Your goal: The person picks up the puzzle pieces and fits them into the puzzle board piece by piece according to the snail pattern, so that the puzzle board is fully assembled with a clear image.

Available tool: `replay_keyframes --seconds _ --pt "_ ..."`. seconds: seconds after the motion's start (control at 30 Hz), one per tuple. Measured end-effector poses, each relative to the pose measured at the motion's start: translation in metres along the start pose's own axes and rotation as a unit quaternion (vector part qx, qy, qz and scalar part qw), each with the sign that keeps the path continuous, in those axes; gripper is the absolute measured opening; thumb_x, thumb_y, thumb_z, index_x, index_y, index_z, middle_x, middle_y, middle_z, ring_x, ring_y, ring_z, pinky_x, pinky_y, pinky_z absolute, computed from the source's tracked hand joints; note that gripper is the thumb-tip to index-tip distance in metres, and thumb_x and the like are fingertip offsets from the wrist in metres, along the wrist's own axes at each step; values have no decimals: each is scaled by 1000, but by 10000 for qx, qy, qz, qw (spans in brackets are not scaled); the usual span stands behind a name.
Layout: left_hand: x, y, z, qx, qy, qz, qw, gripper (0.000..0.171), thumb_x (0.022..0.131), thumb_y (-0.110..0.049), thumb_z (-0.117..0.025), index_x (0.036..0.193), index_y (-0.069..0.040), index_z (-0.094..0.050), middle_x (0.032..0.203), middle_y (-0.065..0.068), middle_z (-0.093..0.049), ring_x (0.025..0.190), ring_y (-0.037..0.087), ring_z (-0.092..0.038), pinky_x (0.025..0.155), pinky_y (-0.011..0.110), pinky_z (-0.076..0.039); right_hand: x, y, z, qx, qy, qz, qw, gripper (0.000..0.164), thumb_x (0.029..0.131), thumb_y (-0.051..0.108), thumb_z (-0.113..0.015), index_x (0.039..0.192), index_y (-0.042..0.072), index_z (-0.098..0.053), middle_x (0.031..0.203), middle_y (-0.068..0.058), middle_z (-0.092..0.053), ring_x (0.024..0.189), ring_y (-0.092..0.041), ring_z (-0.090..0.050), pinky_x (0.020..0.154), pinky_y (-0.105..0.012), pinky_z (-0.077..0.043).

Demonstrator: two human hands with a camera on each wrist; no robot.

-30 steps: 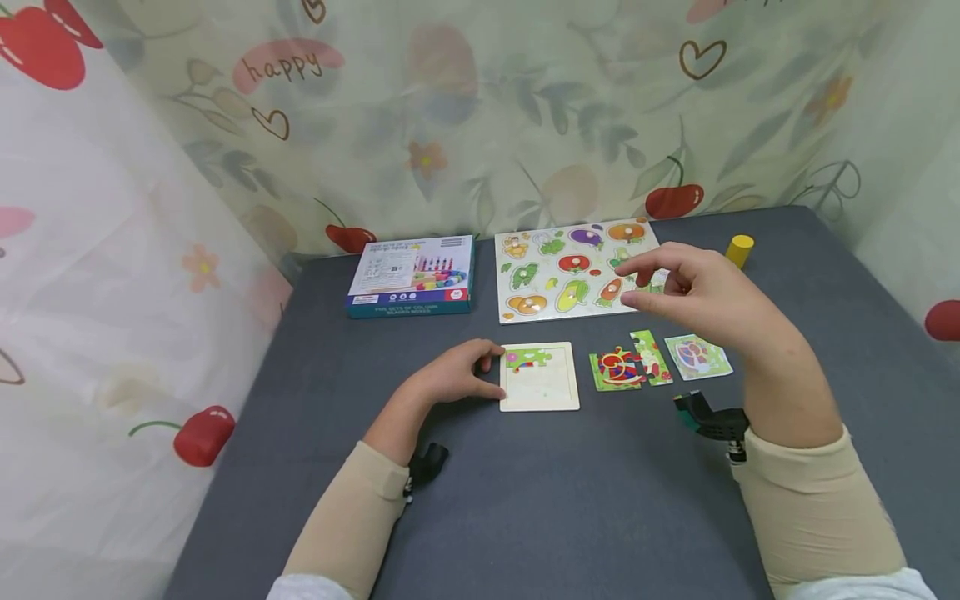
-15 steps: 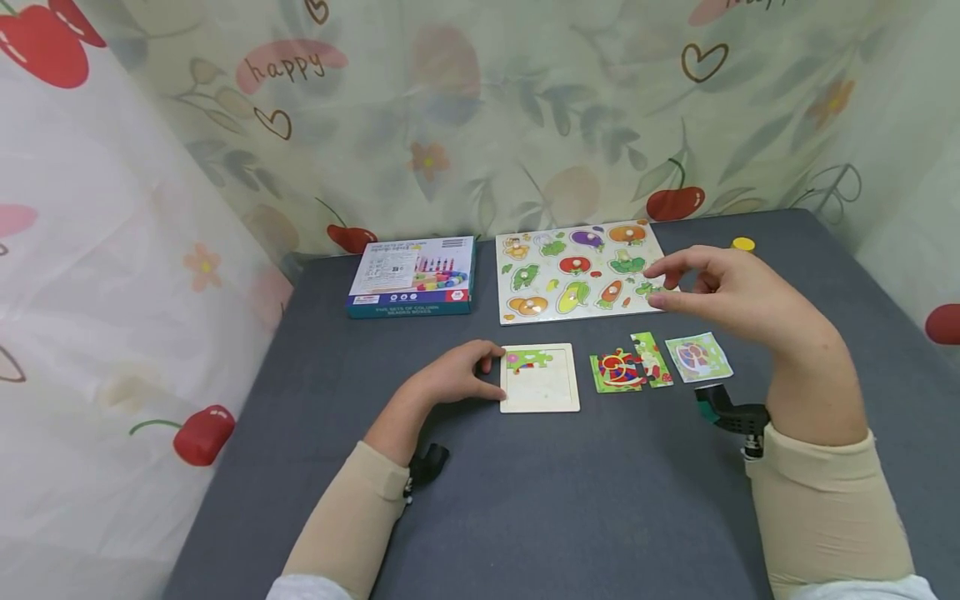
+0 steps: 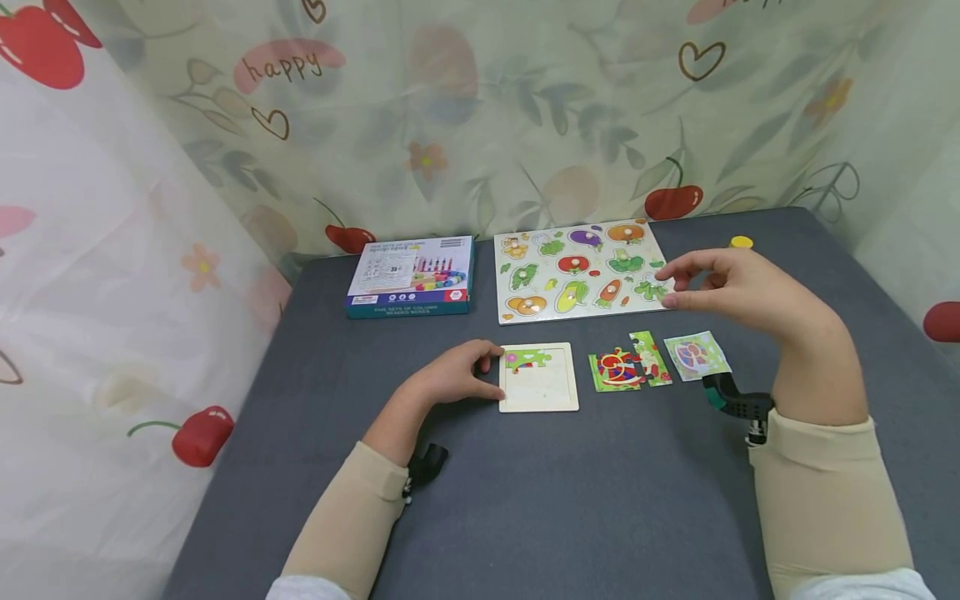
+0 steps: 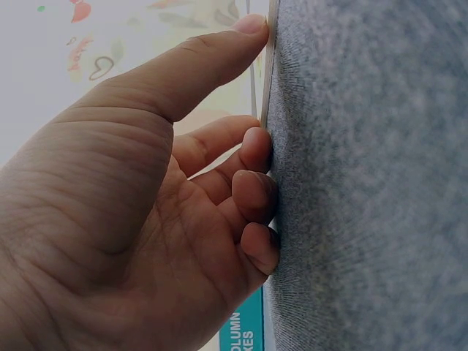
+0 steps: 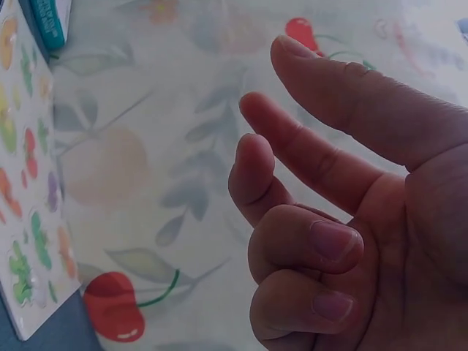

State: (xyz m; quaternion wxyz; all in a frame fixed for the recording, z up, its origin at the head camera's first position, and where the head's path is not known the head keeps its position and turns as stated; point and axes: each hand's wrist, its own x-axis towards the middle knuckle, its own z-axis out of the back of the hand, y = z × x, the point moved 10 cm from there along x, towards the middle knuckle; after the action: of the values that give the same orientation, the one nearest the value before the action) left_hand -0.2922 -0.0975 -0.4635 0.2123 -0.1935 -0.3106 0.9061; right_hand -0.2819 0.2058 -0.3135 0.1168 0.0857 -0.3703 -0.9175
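While touching the square, pale wooden tray (image 3: 540,392) by its left edge on the dark grey bench (image 3: 525,500) with left hand (image 3: 456,372), thumb and forefinger apart, leaving red-and-green jigsaw pieces (image 3: 617,369) beside it and drawing empty right hand (image 3: 738,287) rightward, thumb likewise parted, so apparently adding none.

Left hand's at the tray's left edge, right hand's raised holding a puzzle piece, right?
No: the right hand is raised but holds nothing, as the right wrist view shows. The left hand is at the left edge of the tray.
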Motion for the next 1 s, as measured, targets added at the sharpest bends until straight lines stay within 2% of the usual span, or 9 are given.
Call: replay_keyframes --seconds 0.27,0.63,0.83,1.0 --pt "-1 0 0 -5 -1 35 10000 65 75 -33 -80 130 -12 -52 93 7 -48 85 18 -47 70 32 -36 17 -32 -9 282 361 -217 9987 50 81 45 -71 119 15 -60 102 -8 -52 85 -25 -51 72 -33 -41" --pt "0 1 0 52 -51 -16 10000 65 75 -36 -79 129 -12 -53 93 6 -48 83 18 -47 68 31 -36 39 -73 -28 436 700 -428 9957 55 80 38 -74 121 4 -58 98 -9 -54 91 -24 -48 77 -40 -39" --pt "0 0 1 34 -50 -7 10000 65 75 -35 -80 129 -13 -53 93 6 -48 83 18 -47 69 32 -36 46 -85 -42 482 1001 -426 9929 59 79 41 -74 121 2 -57 96 -9 -53 88 -21 -48 74 -38 -40" --pt "0 1 0 12 -34 0 10000 65 76 -35 -80 130 -12 -52 93 6 -48 85 18 -47 70 32 -36 52 -93 -56 668 1231 -482 9890 49 82 30 -74 118 1 -58 87 -9 -51 72 -19 -47 59 -32 -38"
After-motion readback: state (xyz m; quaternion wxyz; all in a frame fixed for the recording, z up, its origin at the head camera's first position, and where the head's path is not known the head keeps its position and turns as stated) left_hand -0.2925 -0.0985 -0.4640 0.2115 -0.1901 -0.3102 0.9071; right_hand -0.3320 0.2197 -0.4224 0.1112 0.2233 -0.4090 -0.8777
